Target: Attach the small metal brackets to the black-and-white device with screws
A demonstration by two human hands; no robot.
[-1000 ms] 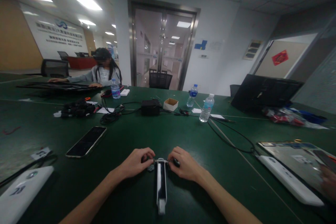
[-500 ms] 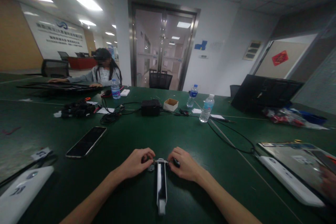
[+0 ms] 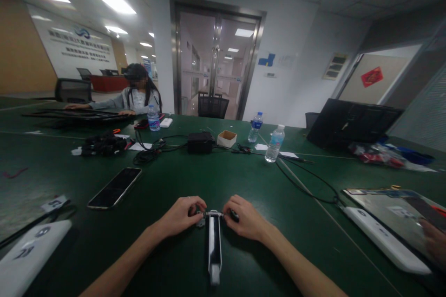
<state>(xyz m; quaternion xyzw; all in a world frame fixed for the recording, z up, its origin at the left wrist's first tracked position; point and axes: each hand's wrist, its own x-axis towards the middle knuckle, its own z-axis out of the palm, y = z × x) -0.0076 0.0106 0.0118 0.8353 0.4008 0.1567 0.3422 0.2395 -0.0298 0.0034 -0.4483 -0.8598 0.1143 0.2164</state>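
A narrow white-framed device (image 3: 214, 246) with a dark face lies lengthwise on the green table (image 3: 223, 181), right in front of me. A thin metal bar crosses its far end. My left hand (image 3: 181, 216) has its fingers curled and pinched on the left end of that bar, beside a small grey part. My right hand (image 3: 245, 218) is curled the same way on the right end, with a small black piece under its fingertips. Both wrists rest on the table.
A black phone (image 3: 114, 187) lies to the left, a white case (image 3: 29, 255) at the near left, a white device and tray (image 3: 386, 236) at the right. Cables, a black box (image 3: 200, 142), a cardboard box (image 3: 226, 138) and water bottles (image 3: 274, 143) sit farther back. Another person sits at the far left.
My hands and the device have stayed almost still; the left fingers shifted slightly on the bar. A co-worker's hand at the right edge has moved a little.
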